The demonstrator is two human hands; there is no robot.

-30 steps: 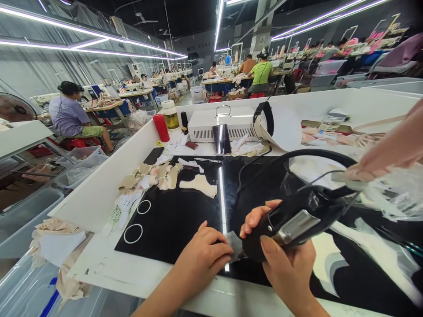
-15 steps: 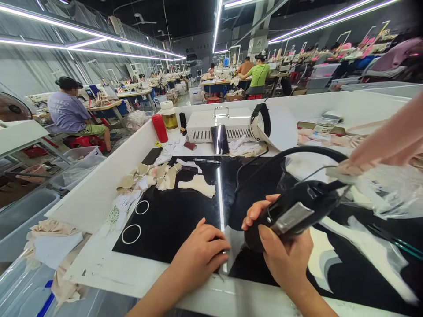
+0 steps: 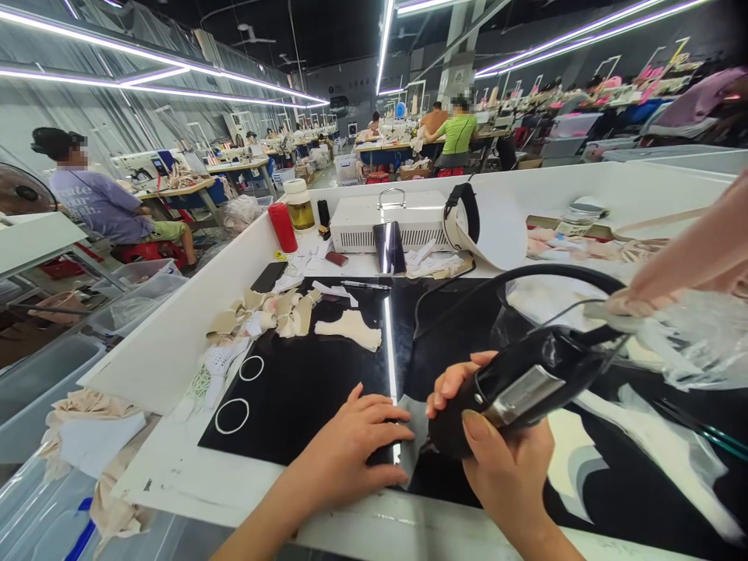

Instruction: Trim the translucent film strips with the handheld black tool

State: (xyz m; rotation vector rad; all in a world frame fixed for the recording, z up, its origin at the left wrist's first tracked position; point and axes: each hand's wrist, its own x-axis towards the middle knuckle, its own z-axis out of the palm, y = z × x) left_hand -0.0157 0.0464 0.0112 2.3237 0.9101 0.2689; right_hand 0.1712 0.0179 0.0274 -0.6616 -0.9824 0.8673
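My right hand (image 3: pixel 502 460) is closed round a black corded hand tool (image 3: pixel 520 386) with a metal plate on its side, its nose down on the glossy black work surface (image 3: pixel 298 389). My left hand (image 3: pixel 351 444) lies with fingers stretched out on a small dark fabric piece (image 3: pixel 409 436) right beside the tool's tip. The tool's black cable (image 3: pixel 526 273) arcs back over the table. Another person's arm (image 3: pixel 689 257) reaches in from the right above a clear plastic bag (image 3: pixel 695 343).
Beige fabric pieces (image 3: pixel 351 327) and two white rings (image 3: pixel 232 414) lie left on the surface. A white box unit (image 3: pixel 374 218), a phone (image 3: pixel 390 246), a red can (image 3: pixel 283 226) and a jar stand at the back. White walls edge the table; workers sit beyond.
My left hand's fingers have spread flat over the fabric piece. The tool has shifted slightly, its nose still down by that hand. The seated person at far left has turned.
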